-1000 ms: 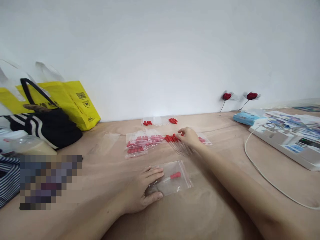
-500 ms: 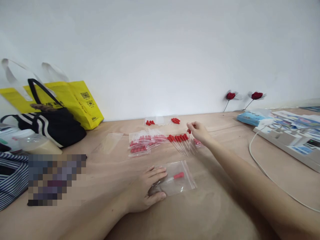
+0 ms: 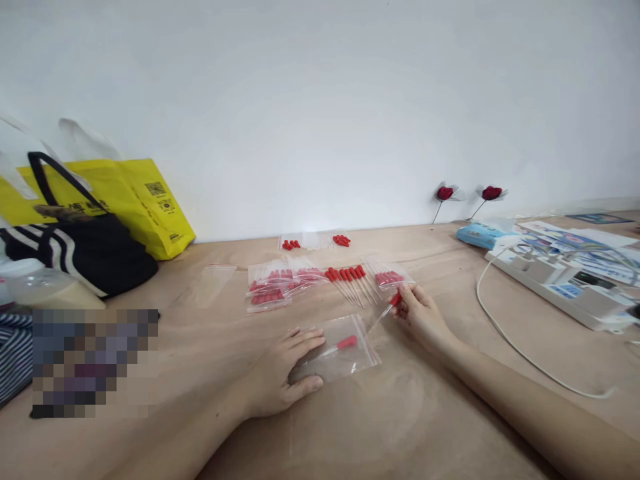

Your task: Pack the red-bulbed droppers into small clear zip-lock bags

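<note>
The right hand (image 3: 423, 319) pinches a dropper (image 3: 395, 299), its length slanting toward the zip bag (image 3: 361, 361) partly beneath the open left hand (image 3: 281, 371).

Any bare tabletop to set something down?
Bare brown tabletop: near side, between the left forearm and right forearm; right side, between the thin white cable and white power strip. Crowded: mid-table, loose red-topped clear pipettes beside clear zip bags.
</note>
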Tool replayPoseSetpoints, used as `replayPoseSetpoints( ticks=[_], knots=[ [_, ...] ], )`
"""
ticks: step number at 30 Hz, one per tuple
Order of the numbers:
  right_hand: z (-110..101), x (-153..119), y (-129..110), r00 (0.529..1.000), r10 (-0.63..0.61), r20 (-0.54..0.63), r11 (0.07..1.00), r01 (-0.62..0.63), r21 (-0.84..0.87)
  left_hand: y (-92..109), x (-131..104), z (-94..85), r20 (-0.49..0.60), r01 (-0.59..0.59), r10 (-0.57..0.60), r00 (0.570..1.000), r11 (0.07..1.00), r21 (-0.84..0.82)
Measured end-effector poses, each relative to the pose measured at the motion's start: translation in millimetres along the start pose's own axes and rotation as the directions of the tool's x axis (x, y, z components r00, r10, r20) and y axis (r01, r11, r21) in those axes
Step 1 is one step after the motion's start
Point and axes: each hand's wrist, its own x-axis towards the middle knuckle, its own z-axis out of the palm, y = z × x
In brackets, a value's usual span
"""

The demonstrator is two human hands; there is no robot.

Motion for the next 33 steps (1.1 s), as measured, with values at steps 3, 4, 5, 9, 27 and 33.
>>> replayPoseSetpoints(
  ticks=[3,4,5,9,27,33],
  knots=[
    [3,-4,3,0.998,0.059,0.019,0.997,-0.060,0.054,0,0,1.1,-0.012,-0.008,0.008,1.000,1.000,-0.012],
    [4,-7,3,0.997,0.076,0.027,0.994,-0.078,0.075,-1,0,1.5,-0.016,-0.007,0.007,1.000,1.000,-0.013],
    [5,-9,3,0.995,0.092,0.042,0.991,-0.095,0.094,-1,0,1.9,-0.018,-0.005,0.005,1.000,1.000,-0.014],
    [6,-21,2,0.969,0.136,0.205,0.987,-0.151,0.059,-2,-1,3.2,-0.025,0.004,-0.005,1.000,1.000,-0.027],
    [22,-30,5,0.868,0.251,0.429,0.914,-0.066,-0.401,-4,-1,4.3,-0.034,0.028,-0.029,0.999,0.999,-0.031],
    [14,-10,0,0.798,0.256,0.545,0.874,0.049,-0.483,0,-1,1.4,-0.022,0.021,-0.022,1.000,1.000,-0.019]
  ],
)
